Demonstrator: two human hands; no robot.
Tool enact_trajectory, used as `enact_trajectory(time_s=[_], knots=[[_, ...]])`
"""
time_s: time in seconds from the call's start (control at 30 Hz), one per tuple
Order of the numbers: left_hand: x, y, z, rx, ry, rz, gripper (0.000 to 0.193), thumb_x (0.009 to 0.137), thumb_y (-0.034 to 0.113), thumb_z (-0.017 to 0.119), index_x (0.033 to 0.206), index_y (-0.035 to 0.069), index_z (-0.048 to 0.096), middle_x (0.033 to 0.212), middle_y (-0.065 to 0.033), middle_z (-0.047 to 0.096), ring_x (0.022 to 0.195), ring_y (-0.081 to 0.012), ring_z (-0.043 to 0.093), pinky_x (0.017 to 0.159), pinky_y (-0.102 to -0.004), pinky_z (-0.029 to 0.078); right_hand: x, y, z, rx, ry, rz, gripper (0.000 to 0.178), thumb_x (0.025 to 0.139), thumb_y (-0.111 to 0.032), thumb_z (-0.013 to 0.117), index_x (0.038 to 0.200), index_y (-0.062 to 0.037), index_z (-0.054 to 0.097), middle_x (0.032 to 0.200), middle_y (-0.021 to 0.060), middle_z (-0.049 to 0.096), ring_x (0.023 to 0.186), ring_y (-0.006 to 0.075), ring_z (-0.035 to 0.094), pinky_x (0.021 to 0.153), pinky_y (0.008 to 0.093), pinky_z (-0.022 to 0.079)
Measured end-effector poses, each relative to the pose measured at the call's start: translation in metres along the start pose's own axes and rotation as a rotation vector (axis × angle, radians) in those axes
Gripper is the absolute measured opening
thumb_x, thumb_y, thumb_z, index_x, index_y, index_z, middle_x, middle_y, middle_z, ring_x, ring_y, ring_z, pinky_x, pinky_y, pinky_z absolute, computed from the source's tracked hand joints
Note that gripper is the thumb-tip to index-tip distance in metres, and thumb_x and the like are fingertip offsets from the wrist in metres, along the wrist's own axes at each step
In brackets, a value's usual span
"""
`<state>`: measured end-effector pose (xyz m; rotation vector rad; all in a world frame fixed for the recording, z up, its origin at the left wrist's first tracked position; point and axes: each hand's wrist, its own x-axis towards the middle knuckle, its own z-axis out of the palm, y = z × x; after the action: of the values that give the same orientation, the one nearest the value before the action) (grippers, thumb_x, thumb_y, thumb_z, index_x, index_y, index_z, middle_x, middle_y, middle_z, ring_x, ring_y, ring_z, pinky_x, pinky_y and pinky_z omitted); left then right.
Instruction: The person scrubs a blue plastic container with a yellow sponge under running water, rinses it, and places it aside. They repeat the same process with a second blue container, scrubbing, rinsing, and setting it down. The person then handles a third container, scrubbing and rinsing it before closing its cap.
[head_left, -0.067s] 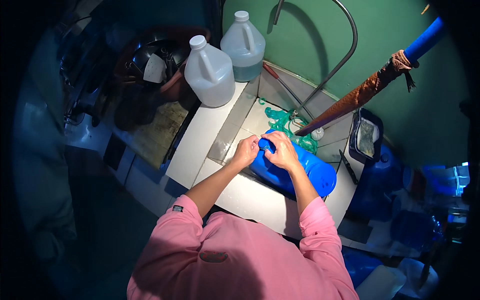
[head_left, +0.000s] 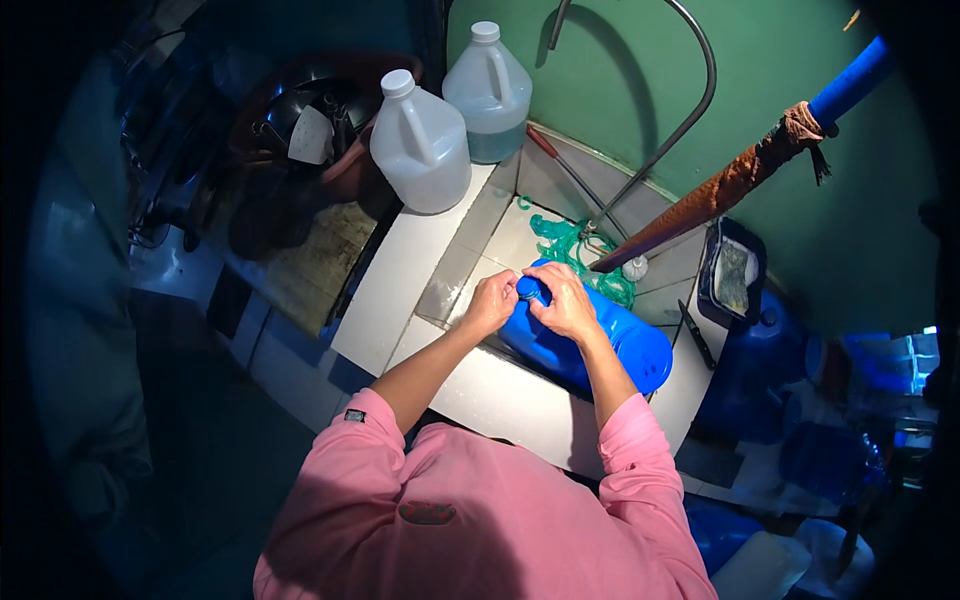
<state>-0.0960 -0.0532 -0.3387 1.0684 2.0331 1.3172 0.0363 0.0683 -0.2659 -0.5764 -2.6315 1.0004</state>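
A blue plastic jug (head_left: 618,338) lies on its side across the tiled edge of a basin, its round base toward the right. Its blue screw cap (head_left: 527,288) sits between my two hands. My right hand (head_left: 563,303) rests on the jug, with thumb and fingers curled about the cap. On the cap's left side, my left hand (head_left: 490,303) is closed, its thumb and fingertips pinched together right at the rim. Whatever is between those fingertips is too small to make out. Green netting or hose-like strands (head_left: 560,238) lie in the basin behind the jug.
Two translucent jugs (head_left: 420,150) with white caps stand on the ledge at back left. A brown-wrapped pole (head_left: 700,200) and a bent metal pipe (head_left: 680,125) reach into the basin. Right of it are a knife (head_left: 697,335) and a dark tray (head_left: 732,270). Blue containers (head_left: 750,385) stand lower right.
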Motion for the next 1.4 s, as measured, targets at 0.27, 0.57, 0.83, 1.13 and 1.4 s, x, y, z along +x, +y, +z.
enact_trajectory(time_s=[0.27,0.57,0.83,1.13,1.4], knots=[[0.025,0.0,-0.037,-0.482,-0.584,-0.831,0.026,0.101,0.025,0.058,0.091,0.003,0.066,0.072,-0.0047,0.068,0.053,-0.014,0.065,0.039,-0.025,0.047,-0.001,0.003,0.0,0.006,-0.016,0.01,0.05,0.075,-0.02,0.075,0.122,-0.008,0.064,0.119,0.0122,0.065,0.121,0.033,0.056,0.106,0.0429,0.043],[0.033,-0.004,-0.036,-0.862,-0.538,-0.872,0.019,0.101,0.023,0.059,0.091,0.007,0.062,0.07,-0.0017,0.066,0.056,-0.013,0.066,0.045,-0.0242,0.05,0.0,0.0,0.0,-0.018,-0.014,0.029,0.048,0.074,-0.019,0.075,0.119,-0.0073,0.065,0.119,0.0124,0.065,0.12,0.0324,0.057,0.106,0.0433,0.043],[0.021,-0.003,-0.014,-0.444,-0.37,-0.627,0.017,0.095,0.009,0.059,0.078,0.007,0.058,0.061,0.0002,0.057,0.047,-0.0107,0.057,0.04,-0.0254,0.044,-0.001,0.002,0.003,0.032,0.001,0.073,0.051,0.071,-0.017,0.069,0.121,-0.0099,0.068,0.123,0.0153,0.065,0.122,0.0336,0.056,0.109,0.0441,0.04],[0.011,-0.029,0.006,-0.093,-0.163,-0.304,0.011,0.085,0.013,0.063,0.078,0.006,0.062,0.063,-0.003,0.056,0.059,-0.013,0.053,0.055,-0.0332,0.043,-0.001,0.005,0.002,0.051,-0.008,0.081,0.05,0.073,-0.023,0.072,0.121,-0.0101,0.069,0.124,0.0146,0.065,0.121,0.0339,0.057,0.107,0.0446,0.041],[0.025,-0.017,-0.002,0.094,-0.164,-0.375,0.023,0.083,0.022,0.069,0.069,0.007,0.058,0.062,-0.0026,0.058,0.06,-0.0138,0.055,0.056,-0.0352,0.044,0.0,0.004,0.002,0.059,-0.003,0.054,0.048,0.075,-0.022,0.072,0.121,-0.009,0.068,0.122,0.0135,0.067,0.122,0.033,0.057,0.108,0.0433,0.041]])
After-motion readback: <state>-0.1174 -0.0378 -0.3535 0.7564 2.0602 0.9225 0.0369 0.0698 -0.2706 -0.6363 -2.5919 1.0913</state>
